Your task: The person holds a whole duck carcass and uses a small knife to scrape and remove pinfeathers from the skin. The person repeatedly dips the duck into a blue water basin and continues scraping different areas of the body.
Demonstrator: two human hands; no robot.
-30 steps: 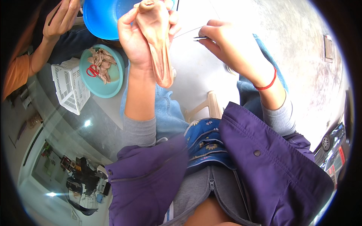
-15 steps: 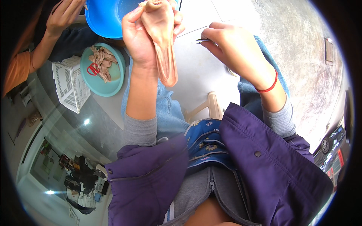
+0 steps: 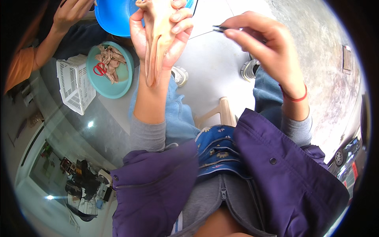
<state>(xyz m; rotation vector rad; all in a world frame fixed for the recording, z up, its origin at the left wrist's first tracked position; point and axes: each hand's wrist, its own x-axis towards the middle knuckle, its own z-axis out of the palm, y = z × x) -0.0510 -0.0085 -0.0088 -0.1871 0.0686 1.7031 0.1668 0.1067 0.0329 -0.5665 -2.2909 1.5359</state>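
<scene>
My left hand (image 3: 175,49) is closed around a pale, pinkish piece of raw meat (image 3: 155,39) at the top of the view. It is smooth and skin-like, and tapers to a long, folded, bill-like end hanging over my wrist. Its exact kind is unclear. To the right, my right hand (image 3: 272,47) pinches dark tweezers (image 3: 218,29), whose two slim tips point left. The tips are apart from the meat. Most of the tweezers is hidden in my fingers.
A blue basin (image 3: 108,19) stands behind my left hand. Left of it, a teal basin (image 3: 94,81) holds pale meat pieces (image 3: 114,57) and red-handled scissors (image 3: 99,69), beside a white plastic basket (image 3: 73,89). Another person's hand (image 3: 71,15) is at upper left. A beige stool (image 3: 225,110) is below me.
My left hand has turned the meat, so a slit along its tapered end now shows. My right hand has moved up and right with the tweezers, farther from the meat.
</scene>
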